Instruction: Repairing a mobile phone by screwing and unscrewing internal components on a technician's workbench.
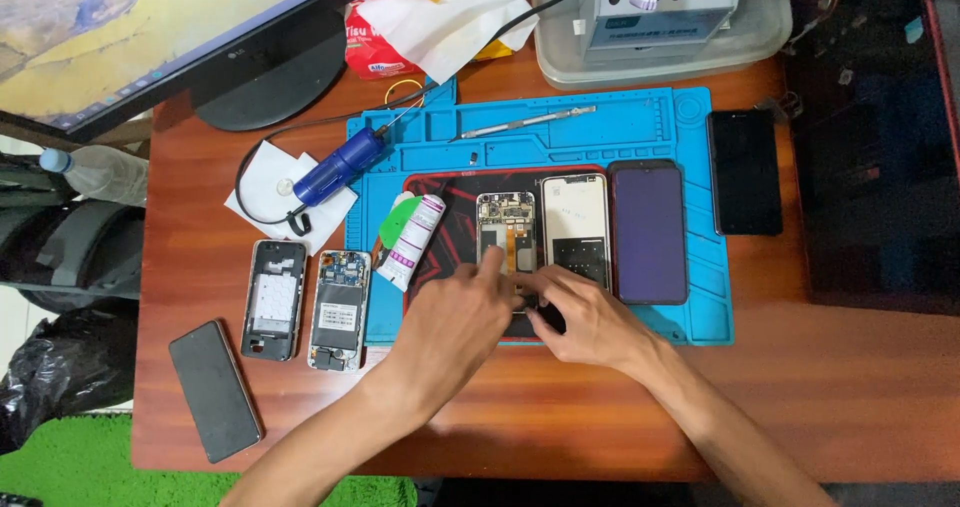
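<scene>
While both hands meet over the lower end of the opened phone [507, 229], which lies face-down with its back removed on the dark red inner pad [455, 192] of the blue work mat [700, 217], the exposed board and flex cables are at risk. The left hand [450, 327] comes in from seven o'clock with its index finger stretched onto the phone's lower half; its grip is narrow, and whether anything is pinched in it cannot be told. The right hand [590, 322] comes in from five o'clock, fingers curled close about a small dark part at the phone's bottom edge; the grip appears closed on it, though the part itself is too hidden to name.

Likely hazards, as a judgement:
- A pull at an angle could tear a thin flex cable, since the fingers cover the joint.
- A slip toward three o'clock could knock the white-backed screen panel [576, 229] lying just beside the phone, or the dark-screened phone [650, 232] beyond it.
- The white glue tube [412, 240] at nine o'clock, near the left wrist, could roll if nudged.
- Small loose parts could drop off the mat onto the table [800, 387].

Two further stripped phones [340, 309] lie at eight o'clock, well apart.
</scene>
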